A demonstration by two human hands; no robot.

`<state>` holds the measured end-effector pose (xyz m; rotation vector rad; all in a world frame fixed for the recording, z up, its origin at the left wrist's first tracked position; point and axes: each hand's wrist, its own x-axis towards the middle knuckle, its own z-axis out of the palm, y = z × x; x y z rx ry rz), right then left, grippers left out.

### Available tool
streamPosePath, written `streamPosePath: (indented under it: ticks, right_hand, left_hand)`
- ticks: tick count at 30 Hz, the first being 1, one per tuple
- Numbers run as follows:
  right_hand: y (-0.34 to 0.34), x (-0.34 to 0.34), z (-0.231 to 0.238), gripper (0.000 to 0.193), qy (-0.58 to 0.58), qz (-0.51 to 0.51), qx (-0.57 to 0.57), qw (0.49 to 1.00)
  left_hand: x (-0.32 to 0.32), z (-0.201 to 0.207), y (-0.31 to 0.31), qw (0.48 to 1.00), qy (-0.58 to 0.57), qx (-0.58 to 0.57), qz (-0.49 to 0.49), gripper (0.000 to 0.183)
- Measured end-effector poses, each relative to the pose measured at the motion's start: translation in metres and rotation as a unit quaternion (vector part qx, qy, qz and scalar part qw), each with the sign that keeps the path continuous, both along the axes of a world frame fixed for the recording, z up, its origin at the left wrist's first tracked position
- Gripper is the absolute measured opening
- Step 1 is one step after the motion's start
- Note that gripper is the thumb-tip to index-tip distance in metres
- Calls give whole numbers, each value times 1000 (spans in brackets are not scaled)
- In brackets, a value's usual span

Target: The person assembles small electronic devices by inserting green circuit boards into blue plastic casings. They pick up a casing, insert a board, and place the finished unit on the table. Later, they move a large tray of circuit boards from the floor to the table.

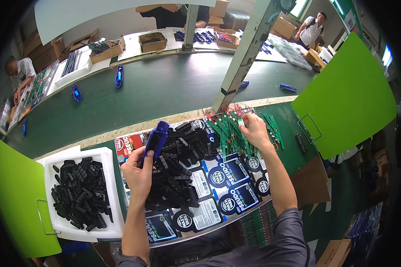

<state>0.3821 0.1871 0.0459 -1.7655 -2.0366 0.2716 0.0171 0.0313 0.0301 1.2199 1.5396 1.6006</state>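
Observation:
My left hand grips a long blue plastic housing, holding it upright and tilted over a heap of black plastic parts. My right hand reaches forward into a pile of green circuit boards with red wires, its fingers pinching one board. Both piles lie on blue and white printed cards spread over the bench in front of me.
A white tray of more black parts sits at my left. Green panels stand at the far left and right. A dark green conveyor belt carries blue housings. A grey post rises ahead. Other people work beyond, among cardboard boxes.

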Motion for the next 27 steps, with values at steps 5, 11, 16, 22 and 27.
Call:
streamPosePath:
  ticks: [5, 11, 16, 22, 27]
  right_hand:
    - [-3, 5, 22, 29, 176, 21, -35, 983]
    - [-54, -61, 73, 24, 449, 114, -134, 876]
    - [-69, -124, 62, 26, 539, 198, -230, 786]
    - [-69, -185, 68, 25, 551, 247, -215, 768]
    - [-71, -204, 56, 23, 532, 271, -148, 788]
  left_hand:
    - [-3, -3, 2, 997, -71, 12, -11, 22]
    - [-1, 11, 0, 980, -180, -35, -71, 20]
    - [-7, 4, 0, 965, -247, -18, -87, 24]
    - [-10, 2, 2, 960, -266, -23, -83, 23]
    - [-12, 4, 2, 945, -308, -12, -105, 35]
